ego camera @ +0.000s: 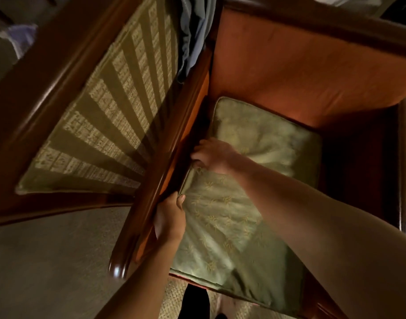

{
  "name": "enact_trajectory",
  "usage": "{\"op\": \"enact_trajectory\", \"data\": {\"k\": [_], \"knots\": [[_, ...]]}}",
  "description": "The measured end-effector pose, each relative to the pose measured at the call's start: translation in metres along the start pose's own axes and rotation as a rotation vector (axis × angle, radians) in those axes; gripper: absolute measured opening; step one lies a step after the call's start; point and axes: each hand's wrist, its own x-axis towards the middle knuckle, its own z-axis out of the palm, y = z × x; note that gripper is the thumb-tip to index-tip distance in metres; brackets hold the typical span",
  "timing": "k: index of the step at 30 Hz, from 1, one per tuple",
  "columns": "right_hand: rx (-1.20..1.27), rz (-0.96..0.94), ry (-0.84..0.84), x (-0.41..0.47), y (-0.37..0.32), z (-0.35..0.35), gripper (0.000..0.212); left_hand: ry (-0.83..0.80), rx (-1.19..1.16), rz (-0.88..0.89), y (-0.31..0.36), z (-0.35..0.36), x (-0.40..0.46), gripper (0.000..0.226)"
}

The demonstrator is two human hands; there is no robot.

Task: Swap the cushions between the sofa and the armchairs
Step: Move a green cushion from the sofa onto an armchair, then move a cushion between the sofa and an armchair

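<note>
- Our left hand [169, 217] is closed on the near left edge of the green leaf-patterned cushion [243, 199], thumb on top and fingers tucked underneath, right against the wooden armrest [165, 157].
- Our right hand [211, 155] lies further back on the same edge, its fingers curled down into the gap between cushion and armrest; we cannot tell how firmly it grips, since the fingertips are hidden.
- The cushion lies on the seat of the orange-upholstered chair [312, 65], filling most of it and creased under our hands. A striped cushion [100, 125] sits on the neighbouring seat to the left, with a blue cloth [197, 31] draped at its back.
- In our judgement, the tight fit is the main risk: the edge could catch under the armrest, and pulling from one side only may fold or twist the cushion instead of freeing it.
- Fingers wedged in that narrow gap could get pinched against the wood if the cushion shifts suddenly.
- Swinging the cushion out leftwards could brush the blue cloth or the striped cushion and drag them off.
- The light is dim and the frame is blurred in places, so a misjudged grip seems possible.
- We see no brand, label or readable writing anywhere.
</note>
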Motion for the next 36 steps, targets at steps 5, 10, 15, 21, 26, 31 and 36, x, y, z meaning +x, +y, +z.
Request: {"op": "enact_trajectory", "data": {"k": [5, 10, 15, 21, 26, 31, 36], "knots": [[-0.027, 0.009, 0.121, -0.040, 0.014, -0.033, 0.035, 0.102, 0.014, 0.107, 0.037, -0.009, -0.023, 0.024], [-0.126, 0.087, 0.159, -0.110, 0.025, -0.085, 0.039, 0.052, 0.028, 0.242, 0.092, -0.027, -0.050, 0.033], [-0.162, 0.163, 0.271, -0.202, 0.020, -0.124, 0.041, 0.007, 0.181, 0.445, 0.142, -0.052, -0.087, 0.035], [-0.124, 0.312, 0.382, -0.294, -0.013, -0.161, 0.044, 0.078, 0.373, 0.681, 0.190, -0.097, -0.131, 0.035], [-0.001, 0.448, 0.556, -0.353, -0.044, -0.198, 0.040, 0.226, 0.370, 0.977, 0.233, -0.149, -0.162, 0.035], [0.038, 0.536, 0.651, -0.413, -0.063, -0.237, 0.037, 0.237, 0.419, 1.237, 0.287, -0.188, -0.193, 0.032], [-0.011, 0.582, 0.787, -0.465, -0.097, -0.251, 0.031, 0.261, 0.475, 1.452, 0.324, -0.209, -0.223, 0.033]]}}
